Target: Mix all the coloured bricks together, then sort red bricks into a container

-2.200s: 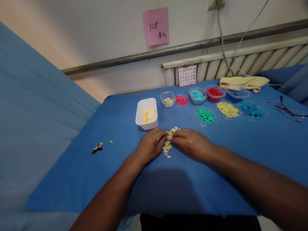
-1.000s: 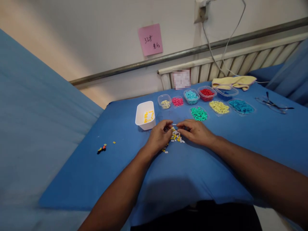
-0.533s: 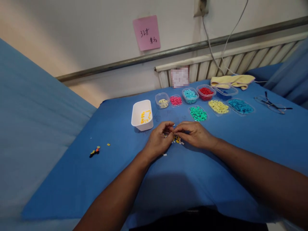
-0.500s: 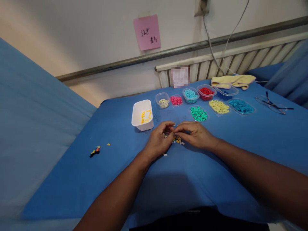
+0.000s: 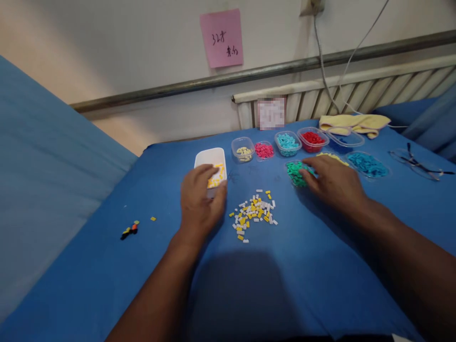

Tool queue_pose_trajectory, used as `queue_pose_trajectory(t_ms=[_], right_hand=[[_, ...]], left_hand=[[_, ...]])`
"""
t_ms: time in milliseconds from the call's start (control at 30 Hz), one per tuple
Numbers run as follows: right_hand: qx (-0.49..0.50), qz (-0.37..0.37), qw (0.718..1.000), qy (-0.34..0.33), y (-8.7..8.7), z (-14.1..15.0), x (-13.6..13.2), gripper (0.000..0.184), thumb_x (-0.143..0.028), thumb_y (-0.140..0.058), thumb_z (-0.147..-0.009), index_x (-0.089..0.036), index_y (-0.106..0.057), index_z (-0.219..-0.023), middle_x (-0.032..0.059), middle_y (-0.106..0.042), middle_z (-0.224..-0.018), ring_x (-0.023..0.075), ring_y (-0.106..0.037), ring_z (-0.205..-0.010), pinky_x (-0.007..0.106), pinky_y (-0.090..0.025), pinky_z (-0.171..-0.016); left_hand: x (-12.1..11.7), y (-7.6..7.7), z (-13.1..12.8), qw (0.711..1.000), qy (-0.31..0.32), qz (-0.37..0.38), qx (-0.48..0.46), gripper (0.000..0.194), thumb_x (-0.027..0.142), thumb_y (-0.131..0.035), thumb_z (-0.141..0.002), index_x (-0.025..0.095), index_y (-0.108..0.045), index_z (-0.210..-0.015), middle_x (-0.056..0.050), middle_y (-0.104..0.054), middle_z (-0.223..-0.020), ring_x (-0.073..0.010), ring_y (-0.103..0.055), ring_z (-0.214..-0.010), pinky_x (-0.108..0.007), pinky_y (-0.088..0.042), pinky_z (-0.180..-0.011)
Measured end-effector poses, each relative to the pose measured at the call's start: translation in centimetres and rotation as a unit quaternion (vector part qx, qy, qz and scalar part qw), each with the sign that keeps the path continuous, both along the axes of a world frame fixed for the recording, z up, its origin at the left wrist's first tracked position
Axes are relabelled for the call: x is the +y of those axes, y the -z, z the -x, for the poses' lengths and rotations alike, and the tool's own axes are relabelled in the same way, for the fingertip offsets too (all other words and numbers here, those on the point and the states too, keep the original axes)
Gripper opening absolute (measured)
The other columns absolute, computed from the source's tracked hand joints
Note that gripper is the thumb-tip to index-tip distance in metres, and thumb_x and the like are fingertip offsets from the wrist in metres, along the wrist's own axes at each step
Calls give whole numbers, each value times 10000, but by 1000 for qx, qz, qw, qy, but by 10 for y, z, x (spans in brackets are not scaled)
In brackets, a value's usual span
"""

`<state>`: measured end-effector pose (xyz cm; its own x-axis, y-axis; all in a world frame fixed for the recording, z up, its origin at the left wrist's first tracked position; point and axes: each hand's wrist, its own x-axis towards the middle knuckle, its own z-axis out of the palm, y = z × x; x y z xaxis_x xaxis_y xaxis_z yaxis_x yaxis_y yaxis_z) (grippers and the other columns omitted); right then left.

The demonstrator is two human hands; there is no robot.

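A loose pile of small yellow and white pieces (image 5: 254,213) lies on the blue cloth-covered table (image 5: 278,270) between my hands. My left hand (image 5: 199,199) reaches forward with its fingertips bent over the near rim of a white tray (image 5: 208,159) that holds some yellow pieces. What its fingers hold is hidden. My right hand (image 5: 331,183) lies off to the right, fingers spread, fingertips at a clear dish of green pieces (image 5: 295,172) and partly covering a dish of yellow pieces (image 5: 335,156).
Behind stand clear dishes of pale yellow (image 5: 244,151), pink (image 5: 264,150), light blue (image 5: 288,142), red (image 5: 312,138) and teal pieces (image 5: 366,164), plus an empty one (image 5: 347,138). A yellow cloth (image 5: 356,122), glasses (image 5: 420,161), and a few stray pieces (image 5: 130,230) lie around.
Both hands left the pile, which now lies uncovered. My left hand went forward-left to the white tray; my right hand went right to the green and yellow dishes.
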<state>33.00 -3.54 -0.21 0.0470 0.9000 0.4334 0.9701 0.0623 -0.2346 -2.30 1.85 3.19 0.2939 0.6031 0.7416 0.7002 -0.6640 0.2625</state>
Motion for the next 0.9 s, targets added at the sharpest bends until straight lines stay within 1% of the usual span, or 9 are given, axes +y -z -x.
queue_pose_trajectory(t_ms=[67,167,300,400,500,567,700,767,900], right_hand=[[-68,104,988,87,-5,-19,2,448,-452,-529,-1091,-145,-811,-1257,232,-820,-1172,405,-785,-1008,464,-568,-790],[-97,216,964,124,-5,-30,3,467,-467,-511,-1074,-143,-845,-1030,247,-821,-995,400,-780,-877,450,-529,-712],[-59,220,966,121,1,-25,5,416,-460,-566,-1034,-177,-843,-906,238,-822,-929,374,-772,-840,441,-510,-714],[-30,202,971,123,5,-23,7,378,-456,-573,-1017,-203,-849,-959,197,-831,-923,356,-770,-844,424,-498,-710],[-13,199,972,127,5,-24,8,382,-461,-565,-1024,-204,-847,-1035,188,-837,-965,362,-774,-891,425,-502,-733],[3,188,974,126,3,-22,6,441,-507,-557,-1044,-185,-823,-1187,196,-841,-1067,384,-779,-972,442,-519,-782],[-8,173,980,102,0,-5,1,766,-733,-550,-1037,-126,-641,-1494,249,-795,-1272,444,-749,-1161,489,-549,-888],[-50,181,978,89,1,6,-1,868,-801,-554,-1012,-90,-600,-1508,294,-770,-1297,476,-730,-1204,519,-550,-934],[-77,175,978,82,8,18,2,852,-734,-584,-1027,-41,-554,-1521,333,-738,-1344,487,-712,-1251,551,-537,-1023]], left_hand=[[16,-1,16,993,-73,53,-72,371,378,-708,-1010,199,-704,-1336,-132,-719,-1350,-290,-674,-1258,-476,-537,-1096],[37,2,33,954,-172,168,-179,447,407,-733,-935,170,-714,-1313,-125,-720,-1253,-231,-686,-978,-392,-561,-884],[46,5,32,887,-148,331,-288,484,360,-747,-818,130,-716,-1243,-26,-671,-859,-158,-578,-678,-292,-451,-631],[41,5,23,854,-108,384,-335,526,329,-758,-739,122,-706,-1220,19,-621,-744,-134,-522,-582,-260,-383,-551],[34,6,16,857,-90,383,-333,604,306,-756,-716,114,-686,-1284,28,-624,-734,-129,-512,-564,-249,-366,-534],[30,6,12,865,-84,380,-315,632,288,-741,-729,110,-678,-1332,31,-617,-710,-136,-510,-560,-251,-356,-528],[24,8,5,871,-84,393,-282,688,267,-726,-772,107,-653,-1437,30,-610,-664,-154,-506,-547,-272,-338,-505],[23,9,1,870,-84,400,-274,709,261,-723,-790,99,-638,-1475,19,-632,-669,-161,-513,-546,-286,-344,-503],[21,11,-3,873,-78,401,-269,734,254,-720,-810,80,-617,-1515,6,-649,-676,-170,-532,-553,-301,-354,-508]])
